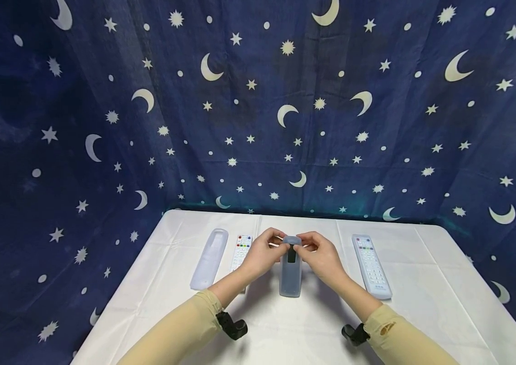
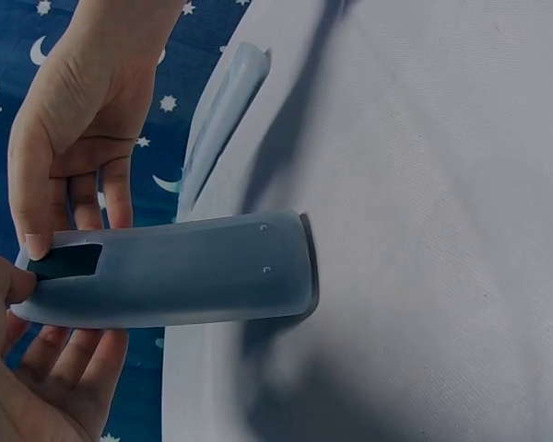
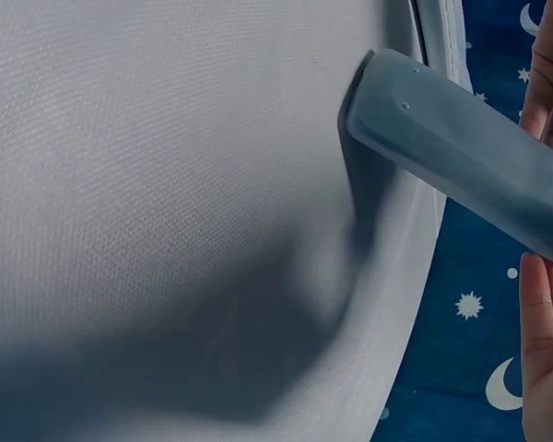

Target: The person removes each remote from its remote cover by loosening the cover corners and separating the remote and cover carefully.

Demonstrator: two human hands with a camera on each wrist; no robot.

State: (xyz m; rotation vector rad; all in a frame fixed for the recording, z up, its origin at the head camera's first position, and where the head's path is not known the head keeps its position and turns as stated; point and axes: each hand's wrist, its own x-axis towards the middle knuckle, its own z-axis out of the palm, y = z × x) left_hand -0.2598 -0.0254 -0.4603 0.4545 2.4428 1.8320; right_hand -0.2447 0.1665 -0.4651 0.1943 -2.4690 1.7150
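A translucent blue-grey silicone remote cover (image 1: 290,279) stands tilted in the middle of the white table, its lower end at the cloth. Its back faces me, and a dark surface shows through the rectangular opening near the top. My left hand (image 1: 260,256) pinches the upper left edge, thumb beside the opening. On the other side my right hand (image 1: 324,256) pinches the upper right edge the same way. Both thumbs press close to the opening in the left wrist view, with the other fingers behind the cover (image 2: 194,272). The right wrist view shows the cover's lower end (image 3: 424,110).
An unfilled translucent cover (image 1: 210,258) lies at the left. Beside it a white remote control (image 1: 242,251) is partly hidden by my left arm. Another remote in a clear cover (image 1: 372,266) lies at the right. A dark blue moon-and-star curtain (image 1: 258,126) hangs behind the table.
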